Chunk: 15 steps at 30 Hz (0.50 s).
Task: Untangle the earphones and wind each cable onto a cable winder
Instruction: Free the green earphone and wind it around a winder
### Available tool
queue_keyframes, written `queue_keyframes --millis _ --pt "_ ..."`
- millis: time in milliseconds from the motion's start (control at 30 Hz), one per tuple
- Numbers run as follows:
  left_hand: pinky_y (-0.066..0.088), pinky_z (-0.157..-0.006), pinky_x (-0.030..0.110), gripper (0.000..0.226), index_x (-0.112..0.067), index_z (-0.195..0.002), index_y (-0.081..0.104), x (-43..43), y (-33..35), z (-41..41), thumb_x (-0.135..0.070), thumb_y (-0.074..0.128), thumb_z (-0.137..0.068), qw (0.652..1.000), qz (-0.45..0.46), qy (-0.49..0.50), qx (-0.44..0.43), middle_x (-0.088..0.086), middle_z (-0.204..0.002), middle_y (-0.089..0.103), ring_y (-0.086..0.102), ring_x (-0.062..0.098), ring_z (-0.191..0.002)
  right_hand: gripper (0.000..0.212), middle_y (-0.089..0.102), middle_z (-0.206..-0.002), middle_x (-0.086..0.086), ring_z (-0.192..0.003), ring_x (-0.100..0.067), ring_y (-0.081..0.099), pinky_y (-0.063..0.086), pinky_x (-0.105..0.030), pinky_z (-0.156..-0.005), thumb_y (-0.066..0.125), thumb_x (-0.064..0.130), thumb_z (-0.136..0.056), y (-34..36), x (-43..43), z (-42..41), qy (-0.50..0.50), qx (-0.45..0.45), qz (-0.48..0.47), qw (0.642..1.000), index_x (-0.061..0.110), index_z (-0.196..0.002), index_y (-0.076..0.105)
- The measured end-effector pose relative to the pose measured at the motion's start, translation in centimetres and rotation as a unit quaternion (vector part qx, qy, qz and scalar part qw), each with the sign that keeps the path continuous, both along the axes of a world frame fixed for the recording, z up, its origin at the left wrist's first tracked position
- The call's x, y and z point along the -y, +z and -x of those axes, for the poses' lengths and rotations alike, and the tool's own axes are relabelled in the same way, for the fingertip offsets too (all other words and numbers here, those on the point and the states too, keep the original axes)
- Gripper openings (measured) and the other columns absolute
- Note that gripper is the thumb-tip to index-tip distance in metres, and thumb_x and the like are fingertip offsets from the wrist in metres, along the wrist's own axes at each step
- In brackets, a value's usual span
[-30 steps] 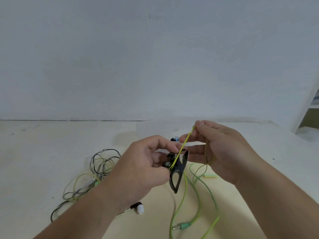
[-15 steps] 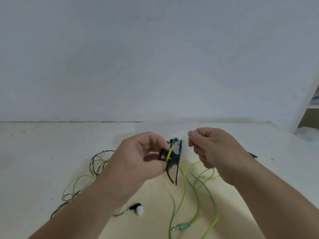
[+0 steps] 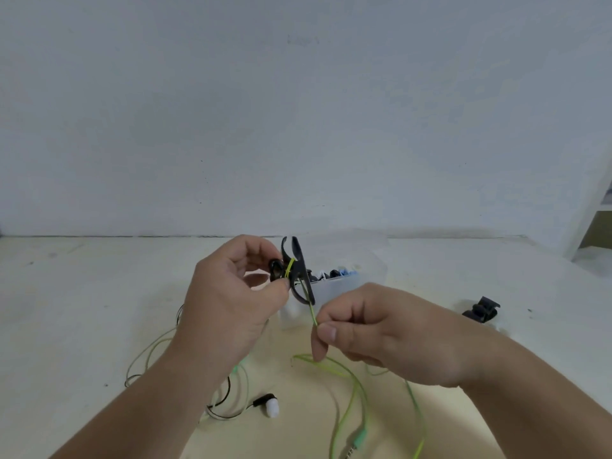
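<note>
The right hand (image 3: 390, 332), pinching the thin yellow-green earphone cable (image 3: 311, 310), has dropped below the black forked plastic cable winder (image 3: 298, 254) gripped in the left hand (image 3: 228, 303); one turn laid, winding barely begun.

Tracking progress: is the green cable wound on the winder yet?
Barely: one turn of green cable crosses the winder; the rest trails loose over the table.

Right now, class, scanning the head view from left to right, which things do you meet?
Loose cable loops → left hand, gripping the black cable winder → right hand, pinching the green cable → spare black winder lying on the table.
</note>
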<state>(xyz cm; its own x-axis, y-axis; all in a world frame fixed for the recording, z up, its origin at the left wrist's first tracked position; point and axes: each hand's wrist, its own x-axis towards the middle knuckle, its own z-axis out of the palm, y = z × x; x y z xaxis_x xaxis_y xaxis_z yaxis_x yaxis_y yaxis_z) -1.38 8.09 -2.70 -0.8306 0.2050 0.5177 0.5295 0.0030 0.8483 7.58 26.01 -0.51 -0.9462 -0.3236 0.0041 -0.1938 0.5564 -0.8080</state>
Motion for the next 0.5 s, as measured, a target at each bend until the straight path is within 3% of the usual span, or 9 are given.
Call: queue_keyframes --millis 233,300,367,433,500 --pt "0.051 -0.084 0.024 0.018 -0.028 -0.077 0.064 -0.3 0.4 -1.1 -0.036 0.067 -0.062 0.99 0.1 0.019 -0.097 -0.012 -0.078 0.068 0.065 0.013 -0.082 0.031 0.036 -0.054 0.007 -0.053 -0.015 0.028 0.022 -0.032 -0.051 0.055 0.035 -0.093 0.1 -0.2 0.0 -0.019 -0.039 0.076 0.996 0.013 -0.076 0.07" --pt "0.046 -0.083 0.012 0.017 -0.03 -0.075 0.063 -0.1 0.3 -1.2 -0.023 0.076 -0.066 0.984 0.137 0.029 -0.113 -0.016 -0.076 0.067 0.064 0.009 -0.083 0.029 0.034 -0.053 0.005 -0.053 -0.017 0.026 0.02 -0.032 -0.051 0.057 0.034 -0.09 0.4 -0.3 0.0 -0.046 -0.055 0.117 0.991 0.017 -0.07 0.068" --pt "0.039 -0.077 0.002 0.034 -0.032 -0.071 0.062 0.0 0.2 -1.3 -0.003 0.078 -0.07 0.976 0.18 0.035 -0.122 -0.024 -0.068 0.064 0.062 -0.004 -0.075 0.028 0.033 -0.052 0.006 -0.051 -0.016 0.024 0.02 -0.027 -0.049 0.057 0.032 -0.088 0.7 -0.4 -0.1 -0.07 -0.063 0.165 0.982 0.018 -0.065 0.065" --pt "0.037 -0.073 0.0 0.038 -0.034 -0.071 0.063 0.1 0.1 -1.5 0.001 0.077 -0.071 0.97 0.212 0.022 -0.121 -0.028 -0.066 0.062 0.056 -0.012 -0.06 0.028 0.032 -0.051 0.006 -0.05 -0.015 0.023 0.019 -0.026 -0.048 0.057 0.031 -0.086 0.8 -0.6 -0.1 -0.095 -0.079 0.182 0.976 0.018 -0.063 0.065" --pt "0.035 -0.074 -0.001 0.034 -0.035 -0.074 0.064 0.1 -0.1 -1.6 -0.003 0.077 -0.072 0.965 0.23 0.01 -0.123 -0.027 -0.075 0.066 0.059 -0.011 -0.069 0.026 0.031 -0.053 0.0 -0.052 -0.019 0.022 0.017 -0.03 -0.05 0.058 0.029 -0.083 0.8 -0.9 0.0 -0.122 -0.106 0.176 0.971 0.016 -0.062 0.065"
